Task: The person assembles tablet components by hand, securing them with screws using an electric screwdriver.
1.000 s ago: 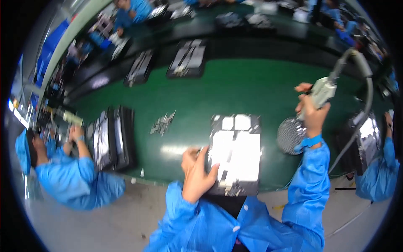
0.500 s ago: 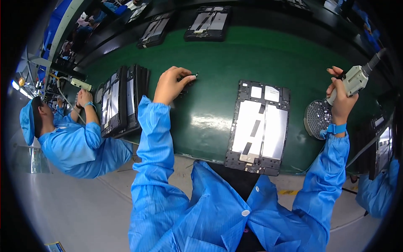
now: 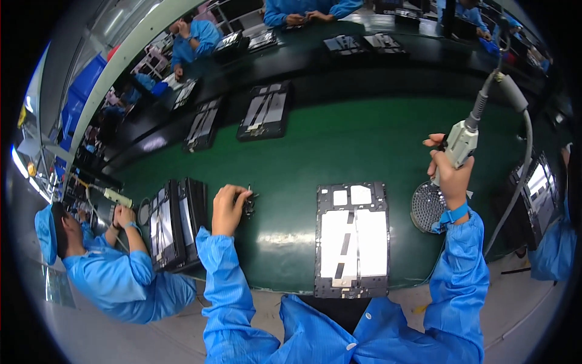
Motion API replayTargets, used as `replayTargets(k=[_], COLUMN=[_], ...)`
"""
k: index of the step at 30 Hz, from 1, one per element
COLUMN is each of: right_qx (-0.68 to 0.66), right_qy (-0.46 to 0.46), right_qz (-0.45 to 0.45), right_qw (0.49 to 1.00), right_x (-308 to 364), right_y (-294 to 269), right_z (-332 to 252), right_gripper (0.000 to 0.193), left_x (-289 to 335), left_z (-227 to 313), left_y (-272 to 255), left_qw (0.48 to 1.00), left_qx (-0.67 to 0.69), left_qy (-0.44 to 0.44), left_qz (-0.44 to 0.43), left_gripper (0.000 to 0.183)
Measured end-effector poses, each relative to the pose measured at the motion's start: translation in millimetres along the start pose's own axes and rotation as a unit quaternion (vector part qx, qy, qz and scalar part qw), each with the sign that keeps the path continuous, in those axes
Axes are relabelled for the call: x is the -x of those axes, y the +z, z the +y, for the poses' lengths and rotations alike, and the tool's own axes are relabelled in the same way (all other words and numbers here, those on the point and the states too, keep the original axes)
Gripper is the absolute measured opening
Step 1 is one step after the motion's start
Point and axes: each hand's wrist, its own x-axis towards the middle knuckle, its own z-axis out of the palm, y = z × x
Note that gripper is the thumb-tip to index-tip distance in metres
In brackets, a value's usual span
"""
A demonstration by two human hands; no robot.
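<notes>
A tablet with its inside exposed [image 3: 379,246], black-framed with bright silver panels, lies flat before me on the green worktop. My left hand [image 3: 228,209] is left of it, thumb and fingers pinched together beside a small cluster of dark parts [image 3: 249,207]. What the fingertips hold is too small to make out. On the right, my right hand [image 3: 451,179] is wrapped round a pale electric screwdriver [image 3: 462,144], its cable rising upward. Below that hand sits a round dish [image 3: 425,206] filled with small shiny pieces, partly covered by the hand and wrist. A blue band [image 3: 453,215] circles my right wrist.
Stacked tablet units [image 3: 179,224] stand at left, beside a co-worker in blue [image 3: 115,261]. More opened units [image 3: 265,112] lie along the far side. Another unit [image 3: 536,197] is at far right, behind the hanging cable [image 3: 526,145]. Other people work beyond the bench.
The view has tilted up, showing more of the far benches. My left hand has come slightly nearer, beside the dark parts. The screwdriver stays in my right hand over the dish.
</notes>
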Motion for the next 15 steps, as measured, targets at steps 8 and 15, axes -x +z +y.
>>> replayTargets(k=[8, 15], right_qx=[0.003, 0.003], right_qy=[0.019, 0.023], right_qz=[-0.005, -0.007], right_qw=[1.000, 1.000], right_x=[-3.3, 0.2], right_y=[-0.7, 5.6], right_z=[-4.0, -2.3], right_gripper=[0.026, 0.027], left_x=[-2.6, 2.6], left_z=[-4.2, -9.3], left_y=[4.7, -4.4], left_qw=[0.999, 0.998], left_qx=[-0.006, -0.025], left_qy=[-0.001, -0.045], left_qz=[-0.038, -0.044], left_gripper=[0.017, 0.011])
